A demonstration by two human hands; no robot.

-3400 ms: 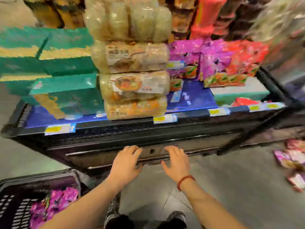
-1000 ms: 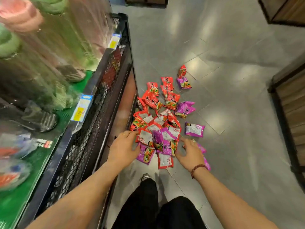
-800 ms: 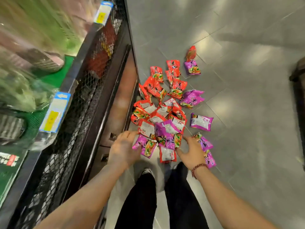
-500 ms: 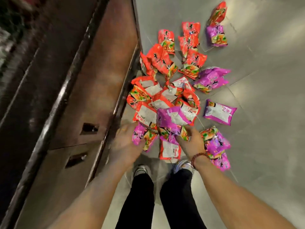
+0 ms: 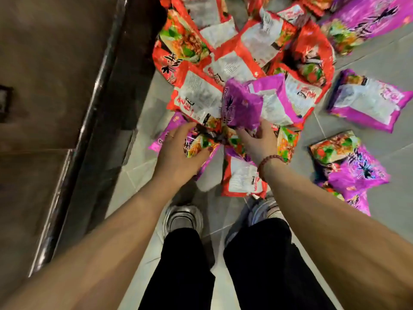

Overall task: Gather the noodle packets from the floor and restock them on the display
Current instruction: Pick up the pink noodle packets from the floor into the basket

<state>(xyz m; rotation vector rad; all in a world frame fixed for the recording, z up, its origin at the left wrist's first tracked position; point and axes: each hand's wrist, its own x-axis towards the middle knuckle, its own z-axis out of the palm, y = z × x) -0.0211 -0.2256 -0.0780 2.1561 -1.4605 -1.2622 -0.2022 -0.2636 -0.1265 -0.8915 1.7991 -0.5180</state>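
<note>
At the middle of the frame the right hand (image 5: 257, 142), a bead bracelet (image 5: 270, 159) on its wrist, has its fingers curled round the lower edge of a crumpled purple packet (image 5: 241, 106) and holds it tilted up above the heap. Just to its left, the left hand (image 5: 178, 151) lies over a flat purple packet (image 5: 163, 139), fingers bent across its top and thumb along its picture side; it seems to grip it, though blur hides the far edge. Overlapping that packet's upper end is a red packet with a white back (image 5: 196, 97), and more red packets (image 5: 234, 52) are piled behind it toward the top of the frame, crossing one another. Below the right wrist another white-backed red packet (image 5: 241, 177) lies beside the shoes (image 5: 182, 218). At right, apart from the heap, a purple packet (image 5: 368, 101) lies back up on the grey tile floor (image 5: 391, 220), and lower right two more purple packets (image 5: 353, 166) overlap. Close along the heap's left side runs the dark metal rail (image 5: 96, 108) of the display base, with a brown panel (image 5: 44, 86) beyond it. Black trousers (image 5: 257, 265) fill the bottom centre.
</note>
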